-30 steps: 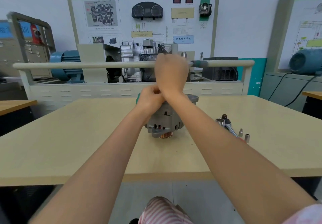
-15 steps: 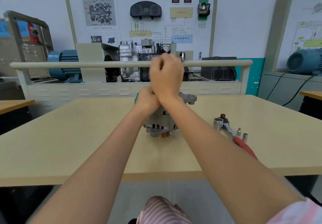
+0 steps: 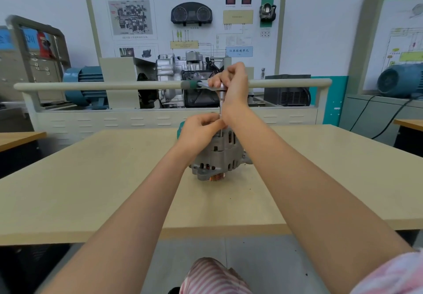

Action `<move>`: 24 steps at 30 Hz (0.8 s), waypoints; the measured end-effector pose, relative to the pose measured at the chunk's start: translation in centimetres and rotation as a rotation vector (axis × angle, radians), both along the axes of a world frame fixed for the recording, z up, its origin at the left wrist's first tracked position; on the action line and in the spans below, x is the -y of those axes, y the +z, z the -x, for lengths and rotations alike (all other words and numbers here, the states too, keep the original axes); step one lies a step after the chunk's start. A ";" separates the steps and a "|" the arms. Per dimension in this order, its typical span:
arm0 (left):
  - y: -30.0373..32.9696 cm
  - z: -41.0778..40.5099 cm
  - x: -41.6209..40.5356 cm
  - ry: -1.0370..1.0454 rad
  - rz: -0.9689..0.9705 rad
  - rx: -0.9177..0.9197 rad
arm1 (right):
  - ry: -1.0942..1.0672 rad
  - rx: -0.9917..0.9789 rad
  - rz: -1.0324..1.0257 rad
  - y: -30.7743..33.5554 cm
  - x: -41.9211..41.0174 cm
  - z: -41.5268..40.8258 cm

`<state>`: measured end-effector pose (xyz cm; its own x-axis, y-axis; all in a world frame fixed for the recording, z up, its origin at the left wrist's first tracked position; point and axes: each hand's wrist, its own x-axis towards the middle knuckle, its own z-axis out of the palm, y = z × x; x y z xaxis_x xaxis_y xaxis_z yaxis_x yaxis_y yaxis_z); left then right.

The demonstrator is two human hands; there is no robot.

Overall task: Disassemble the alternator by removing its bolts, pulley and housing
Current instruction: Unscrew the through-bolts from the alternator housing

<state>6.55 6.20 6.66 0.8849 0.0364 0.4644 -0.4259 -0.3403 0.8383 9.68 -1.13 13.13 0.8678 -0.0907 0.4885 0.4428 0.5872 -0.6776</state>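
Note:
A silver alternator stands on the beige table, its copper-coloured pulley facing down. A thin extension bar rises straight up from the alternator's top. My right hand grips the ratchet's head at the top of that bar. The ratchet's green handle points left. My left hand pinches the lower end of the bar just above the housing. What the bar sits on is hidden by my fingers.
Behind the table runs a cream rail on a training bench that carries a gearbox and a blue motor. Another blue motor sits at the right. My right forearm covers the table's right side.
The ratchet's green handle has swung round from pointing right to pointing left. My right hand stays on top of the bar and my left hand stays low by the housing.

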 end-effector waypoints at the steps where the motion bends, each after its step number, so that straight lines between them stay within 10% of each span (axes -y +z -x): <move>1: 0.0 0.0 0.0 0.012 -0.004 -0.006 | -0.114 0.055 0.078 -0.4 -0.4 0.3; 6: 0.1 -0.5 -0.4 0.163 -0.036 -0.088 | -1.108 0.447 0.785 -3.2 -2.3 0.6; 16: -0.1 0.0 -0.2 -0.003 -0.001 0.009 | -0.075 0.053 0.109 0.0 -0.5 0.6; 24: 0.0 -0.5 -0.8 0.141 -0.017 -0.062 | -0.903 0.412 0.528 -3.0 -2.3 0.5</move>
<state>7.07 6.97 6.70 0.8985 0.1547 0.4107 -0.3207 -0.4073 0.8551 9.17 1.22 10.11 0.3523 -0.3015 0.8860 0.8080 -0.3797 -0.4505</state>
